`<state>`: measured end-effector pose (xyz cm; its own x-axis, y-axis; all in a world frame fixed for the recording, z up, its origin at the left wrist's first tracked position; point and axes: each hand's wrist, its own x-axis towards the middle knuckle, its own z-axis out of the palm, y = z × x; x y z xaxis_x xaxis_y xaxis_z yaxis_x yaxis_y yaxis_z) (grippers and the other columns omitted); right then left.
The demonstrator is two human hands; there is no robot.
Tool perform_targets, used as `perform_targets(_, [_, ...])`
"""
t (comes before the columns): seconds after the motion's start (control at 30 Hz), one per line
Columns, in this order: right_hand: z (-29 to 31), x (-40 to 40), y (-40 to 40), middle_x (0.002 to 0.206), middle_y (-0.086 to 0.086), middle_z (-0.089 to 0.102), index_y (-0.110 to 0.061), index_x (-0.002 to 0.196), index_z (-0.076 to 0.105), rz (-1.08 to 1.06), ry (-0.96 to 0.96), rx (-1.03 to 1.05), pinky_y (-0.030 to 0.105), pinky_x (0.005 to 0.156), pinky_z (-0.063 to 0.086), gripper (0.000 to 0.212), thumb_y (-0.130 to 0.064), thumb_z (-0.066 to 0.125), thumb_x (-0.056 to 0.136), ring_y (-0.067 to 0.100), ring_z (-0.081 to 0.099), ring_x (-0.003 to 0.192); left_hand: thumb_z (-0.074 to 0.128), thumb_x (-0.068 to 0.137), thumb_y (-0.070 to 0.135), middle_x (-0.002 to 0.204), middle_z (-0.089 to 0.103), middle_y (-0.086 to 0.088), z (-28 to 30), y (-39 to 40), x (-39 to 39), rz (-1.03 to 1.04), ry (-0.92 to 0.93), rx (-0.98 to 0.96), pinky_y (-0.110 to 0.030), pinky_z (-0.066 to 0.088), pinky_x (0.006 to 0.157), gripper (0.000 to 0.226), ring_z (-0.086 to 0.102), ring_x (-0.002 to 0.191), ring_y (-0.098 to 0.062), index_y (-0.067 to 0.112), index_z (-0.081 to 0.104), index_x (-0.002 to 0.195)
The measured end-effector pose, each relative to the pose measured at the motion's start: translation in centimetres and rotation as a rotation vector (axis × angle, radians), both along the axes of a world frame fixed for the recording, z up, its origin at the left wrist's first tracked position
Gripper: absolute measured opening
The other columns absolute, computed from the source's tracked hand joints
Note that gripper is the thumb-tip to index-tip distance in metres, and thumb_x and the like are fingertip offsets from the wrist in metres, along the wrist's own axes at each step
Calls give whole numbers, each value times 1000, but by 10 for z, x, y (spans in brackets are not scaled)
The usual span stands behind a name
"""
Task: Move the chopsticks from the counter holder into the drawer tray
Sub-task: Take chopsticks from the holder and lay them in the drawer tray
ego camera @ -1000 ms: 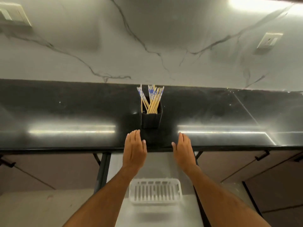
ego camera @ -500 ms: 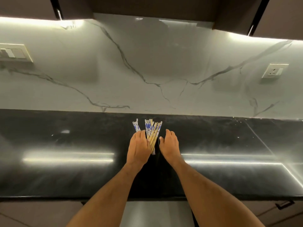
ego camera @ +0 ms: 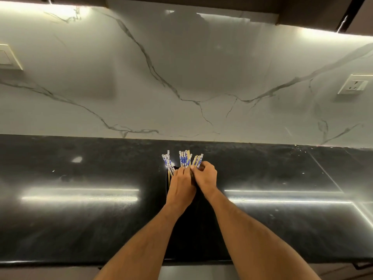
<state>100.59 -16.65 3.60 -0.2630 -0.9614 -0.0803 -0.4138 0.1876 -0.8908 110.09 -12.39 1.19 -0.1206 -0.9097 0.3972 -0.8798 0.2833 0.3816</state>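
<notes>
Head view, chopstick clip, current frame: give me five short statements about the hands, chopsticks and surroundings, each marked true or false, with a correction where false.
1. Both hands are at the chopsticks. True: the left hand and right hand meet at the bundle.
2. The chopsticks lie flat on the counter. False: they stand upright, patterned ends up, above the black counter.
3. The drawer tray is in view. False: it does not show in this frame.
4. A wall socket sits on the backsplash at the right. True: the socket is mounted there.
5. The right hand rests open on the counter. False: its fingers curl around the chopsticks.
</notes>
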Motion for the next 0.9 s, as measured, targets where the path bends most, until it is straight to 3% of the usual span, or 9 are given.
perform_targets(0.13, [-4,3,-5,96,4,73,-10,99,69,-51,-59,19,25,74,55,15,-16,77,87,16,69,88,54,101,13,117,67,-5,3,1,1,-14,46,12,-32,48,102,24,59,108,-16,8,64,123])
perform_targets(0.33, [3,6,-5,97,2,68,-7,108,70,-50,-18,-5,11,58,42,16,-4,64,94,10,61,82,55,99,8,111,67,-8,6,2,3,21,126,42,-36,52,96,19,59,102,-16,9,65,115])
perform_targets(0.43, [3,6,-4,104,5,72,-6,112,70,-49,-7,-12,17,69,47,20,-2,65,93,12,63,88,58,98,7,114,65,-12,7,2,2,50,196,71,-38,53,96,21,61,103,-21,6,64,117])
perform_targets(0.67, [6,5,-6,105,7,74,-10,110,73,-45,32,-25,31,83,58,17,-10,69,93,16,69,93,64,96,9,118,64,-6,6,3,2,116,310,114,-28,57,93,24,66,99,-13,9,61,119])
perform_targets(0.9, [12,0,-4,101,3,77,-12,107,75,-23,130,-24,21,66,53,18,-18,75,90,8,66,80,61,97,12,116,64,-3,5,1,2,154,335,140,-26,57,87,21,63,92,-9,12,61,118])
